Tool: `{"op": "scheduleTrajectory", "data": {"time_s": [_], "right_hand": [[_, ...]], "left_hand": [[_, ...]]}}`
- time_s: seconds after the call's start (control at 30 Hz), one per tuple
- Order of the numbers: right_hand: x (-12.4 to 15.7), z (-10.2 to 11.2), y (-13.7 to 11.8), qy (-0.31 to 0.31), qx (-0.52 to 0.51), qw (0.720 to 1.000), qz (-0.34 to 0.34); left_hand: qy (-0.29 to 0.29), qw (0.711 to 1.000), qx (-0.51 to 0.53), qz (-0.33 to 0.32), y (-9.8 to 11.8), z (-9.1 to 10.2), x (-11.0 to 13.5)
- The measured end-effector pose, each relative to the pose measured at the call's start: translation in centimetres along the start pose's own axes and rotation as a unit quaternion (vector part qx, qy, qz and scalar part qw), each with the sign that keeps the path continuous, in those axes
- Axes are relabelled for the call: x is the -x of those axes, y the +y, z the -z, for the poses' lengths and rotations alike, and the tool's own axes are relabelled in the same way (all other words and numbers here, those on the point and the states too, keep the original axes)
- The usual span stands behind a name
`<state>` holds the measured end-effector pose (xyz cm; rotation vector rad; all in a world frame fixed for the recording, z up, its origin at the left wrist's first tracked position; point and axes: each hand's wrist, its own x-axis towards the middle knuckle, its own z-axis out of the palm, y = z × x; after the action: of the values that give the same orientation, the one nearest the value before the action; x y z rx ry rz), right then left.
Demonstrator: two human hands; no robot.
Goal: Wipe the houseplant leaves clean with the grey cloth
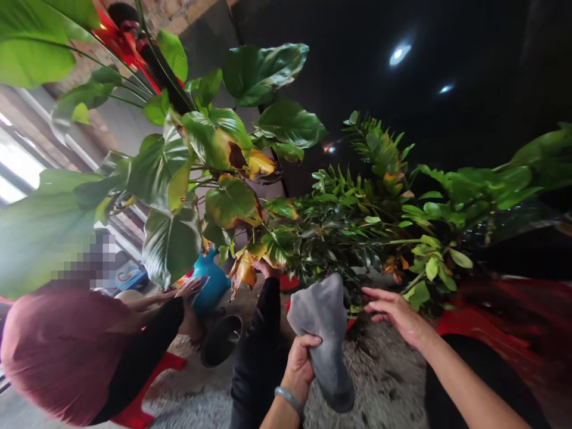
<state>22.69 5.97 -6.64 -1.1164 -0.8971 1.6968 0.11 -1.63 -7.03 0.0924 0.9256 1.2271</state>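
My left hand (298,369), with a pale bracelet at the wrist, is closed around a grey sock (324,339). The sock stands up above my thumb and droops to the right below it, over the rough floor. To its right, my right hand (395,313) is open, its fingers stretched toward the low green foliage (353,238); nothing shows in it. Large glossy leaves (232,199), some with yellow and brown edges, rise ahead and to the left. A dry brown leaf (243,271) hangs beyond the sock.
At the left, a person in a pink head covering (62,357) sits on a red stool (156,387), hands near a blue vase (210,283). A dark bowl (221,341) lies on the floor. A black-clothed limb (257,357) is beside my left hand; red plastic (491,322) stands right.
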Motion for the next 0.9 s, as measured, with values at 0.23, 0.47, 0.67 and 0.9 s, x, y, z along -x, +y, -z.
{"op": "scheduleTrajectory", "data": {"time_s": [0.23, 0.47, 0.67, 0.9], "right_hand": [[-0.2, -0.7, -0.1, -0.002, -0.009, 1.0, -0.015], [0.0, -0.6, -0.1, -0.007, -0.001, 1.0, 0.008], [0.3, -0.7, -0.4, -0.045, 0.016, 0.999, 0.016], [-0.1, -0.8, -0.4, -0.023, -0.025, 0.999, -0.012]], "left_hand": [[-0.064, 0.981, 0.018, -0.184, 8.3, -6.8, -0.1], [0.042, 0.997, -0.028, -0.05, 2.0, -3.1, -1.2], [-0.114, 0.99, -0.078, 0.01, 0.8, -3.5, 1.3], [-0.163, 0.965, -0.132, -0.16, 7.1, -14.5, -0.5]]}}
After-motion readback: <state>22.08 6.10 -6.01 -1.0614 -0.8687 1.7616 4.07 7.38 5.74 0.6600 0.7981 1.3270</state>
